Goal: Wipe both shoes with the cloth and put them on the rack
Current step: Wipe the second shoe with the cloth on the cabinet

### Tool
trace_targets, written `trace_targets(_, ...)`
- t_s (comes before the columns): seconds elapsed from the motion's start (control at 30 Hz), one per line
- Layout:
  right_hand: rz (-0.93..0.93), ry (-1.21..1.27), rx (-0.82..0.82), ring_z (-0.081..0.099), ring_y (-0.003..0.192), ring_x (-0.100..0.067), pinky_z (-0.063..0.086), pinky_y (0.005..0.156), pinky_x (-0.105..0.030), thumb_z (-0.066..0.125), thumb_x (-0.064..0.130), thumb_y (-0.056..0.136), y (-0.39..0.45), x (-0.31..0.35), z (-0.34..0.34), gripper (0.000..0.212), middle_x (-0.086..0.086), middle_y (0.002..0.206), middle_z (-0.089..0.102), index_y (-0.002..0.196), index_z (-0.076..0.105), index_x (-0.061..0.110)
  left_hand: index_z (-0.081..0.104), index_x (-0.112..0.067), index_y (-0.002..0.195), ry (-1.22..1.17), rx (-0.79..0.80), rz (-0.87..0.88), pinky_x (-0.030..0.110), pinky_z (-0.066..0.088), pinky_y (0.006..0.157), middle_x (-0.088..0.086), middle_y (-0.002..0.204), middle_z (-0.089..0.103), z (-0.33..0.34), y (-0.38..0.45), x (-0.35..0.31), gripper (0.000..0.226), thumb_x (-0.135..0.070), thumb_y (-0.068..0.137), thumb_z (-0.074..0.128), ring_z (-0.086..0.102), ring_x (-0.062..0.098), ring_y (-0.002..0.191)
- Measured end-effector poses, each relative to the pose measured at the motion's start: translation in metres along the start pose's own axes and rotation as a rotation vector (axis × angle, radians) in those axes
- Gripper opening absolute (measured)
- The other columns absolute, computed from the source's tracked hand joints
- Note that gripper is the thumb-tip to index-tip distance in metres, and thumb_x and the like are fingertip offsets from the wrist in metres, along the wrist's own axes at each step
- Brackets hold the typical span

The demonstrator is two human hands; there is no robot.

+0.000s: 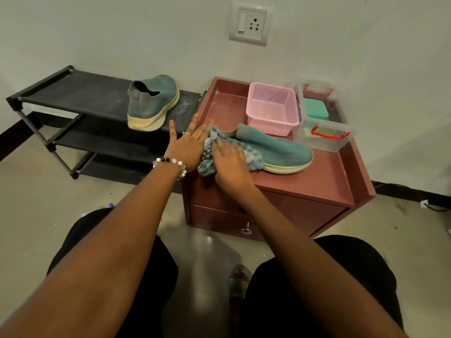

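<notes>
Shoe, teal knit [275,147]: lies on your maroon cabinet [317,181], toe toward 3 o'clock, heel end under the cloth [253,158].
Cloth, blue patterned: bunched over the shoe's heel.
Your right hand [230,164]: pressed onto the cloth; blurred, so whether the fingers curl cannot be told.
Your left hand [188,145]: fingers straight, braced against the heel at 9 o'clock of the shoe.
Second shoe [152,102]: on the black rack [73,91], top shelf, at 10 o'clock.
Pink basket [273,108], clear box [324,132]: 12 to 1 o'clock, on the cabinet.
</notes>
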State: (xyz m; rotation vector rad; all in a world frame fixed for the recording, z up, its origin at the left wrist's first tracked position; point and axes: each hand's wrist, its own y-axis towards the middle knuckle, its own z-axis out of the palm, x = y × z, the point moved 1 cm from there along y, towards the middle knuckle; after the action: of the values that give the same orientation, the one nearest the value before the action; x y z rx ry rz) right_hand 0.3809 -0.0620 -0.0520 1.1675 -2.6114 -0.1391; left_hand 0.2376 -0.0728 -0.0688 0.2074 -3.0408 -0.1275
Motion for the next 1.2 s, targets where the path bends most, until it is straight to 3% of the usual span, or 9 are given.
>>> trace_targets(0.07, -0.021, -0.090, 0.065, 0.020, 0.144, -0.026, 0.010, 0.117, -0.039, 0.051, 0.006, 0.082, -0.003, -0.001, 0.006, 0.071, -0.014, 0.155, 0.023, 0.147, 0.023, 0.003, -0.012, -0.020, 0.151, -0.005, -0.037, -0.008, 0.073, -0.002, 0.106, -0.011, 0.160, -0.010, 0.000, 0.000, 0.000, 0.080, -0.010, 0.092, 0.041, -0.018, 0.019, 0.146)
trace_targets(0.13, -0.071, -0.068, 0.066, 0.036, 0.135, -0.029, 0.024, 0.112, -0.039, 0.052, 0.003, 0.078, -0.002, -0.005, -0.001, 0.064, -0.015, 0.145, 0.041, 0.140, 0.038, 0.003, -0.011, -0.019, 0.152, -0.016, -0.048, -0.008, 0.071, -0.004, 0.105, -0.011, 0.160, -0.007, 0.000, -0.001, -0.001, 0.082, -0.008, 0.090, 0.042, -0.017, 0.019, 0.146)
trace_targets(0.33, -0.016, -0.162, 0.177, 0.058, 0.103, -0.036, 0.047, 0.084, -0.040, 0.052, 0.006, 0.082, 0.003, -0.027, -0.031, 0.032, -0.015, 0.110, 0.060, 0.112, 0.061, 0.013, -0.015, -0.018, 0.151, -0.041, 0.006, -0.008, 0.072, -0.006, 0.104, -0.007, 0.160, -0.007, -0.001, 0.000, 0.000, 0.120, -0.055, 0.074, 0.069, -0.019, 0.021, 0.145)
trace_targets(0.57, 0.087, 0.069, -0.509, 0.056, 0.100, -0.039, 0.048, 0.086, -0.042, 0.059, -0.008, 0.063, 0.013, 0.001, -0.022, 0.050, -0.024, 0.109, 0.061, 0.112, 0.061, -0.006, -0.004, -0.023, 0.153, -0.020, 0.059, 0.015, 0.073, -0.004, 0.106, -0.003, 0.160, -0.009, -0.003, -0.002, 0.002, 0.107, -0.062, 0.077, 0.061, -0.025, 0.021, 0.143)
trace_targets(0.77, -0.023, -0.156, 0.030, 0.026, 0.141, -0.029, 0.016, 0.116, -0.041, 0.047, 0.007, 0.089, 0.002, 0.007, 0.008, 0.060, -0.016, 0.154, 0.025, 0.145, 0.027, 0.001, -0.005, -0.025, 0.153, -0.025, 0.006, 0.032, 0.071, -0.005, 0.107, -0.009, 0.160, -0.011, -0.003, -0.002, 0.001, 0.068, -0.045, 0.099, 0.033, -0.022, 0.021, 0.145)
trace_targets(0.9, -0.105, -0.170, 0.136, 0.051, 0.115, -0.031, 0.041, 0.098, -0.040, 0.052, 0.004, 0.080, 0.000, -0.011, -0.014, 0.048, -0.012, 0.126, 0.056, 0.127, 0.052, 0.009, -0.013, -0.021, 0.151, -0.021, -0.039, -0.004, 0.072, -0.003, 0.106, -0.010, 0.160, -0.008, -0.002, -0.002, -0.001, 0.079, -0.021, 0.095, 0.042, -0.019, 0.019, 0.145)
trace_targets(1.0, 0.010, -0.156, 0.188, 0.057, 0.106, -0.034, 0.049, 0.087, -0.039, 0.052, 0.004, 0.082, -0.003, -0.024, -0.033, 0.038, -0.016, 0.114, 0.060, 0.118, 0.060, 0.011, -0.016, -0.019, 0.150, -0.032, 0.007, -0.011, 0.072, -0.004, 0.105, -0.007, 0.160, -0.009, -0.003, -0.002, 0.000, 0.113, -0.053, 0.080, 0.064, -0.020, 0.020, 0.145)
trace_targets(1.1, 0.231, -0.151, 0.085, 0.058, 0.102, -0.038, 0.047, 0.080, -0.040, 0.049, 0.002, 0.087, -0.006, -0.035, -0.056, 0.027, -0.021, 0.111, 0.060, 0.112, 0.059, 0.002, -0.017, -0.018, 0.150, -0.041, 0.015, -0.009, 0.071, -0.005, 0.104, -0.006, 0.161, -0.007, -0.004, -0.001, 0.000, 0.130, -0.071, 0.064, 0.065, -0.019, 0.021, 0.145)
trace_targets(1.2, 0.377, 0.084, -0.316, 0.058, 0.098, -0.035, 0.043, 0.078, -0.037, 0.055, -0.001, 0.079, -0.005, -0.037, -0.063, 0.025, -0.017, 0.102, 0.066, 0.102, 0.064, 0.001, -0.015, -0.018, 0.151, -0.050, 0.012, -0.010, 0.071, -0.004, 0.105, -0.006, 0.161, -0.005, -0.005, -0.001, -0.001, 0.131, -0.071, 0.062, 0.067, -0.018, 0.021, 0.146)
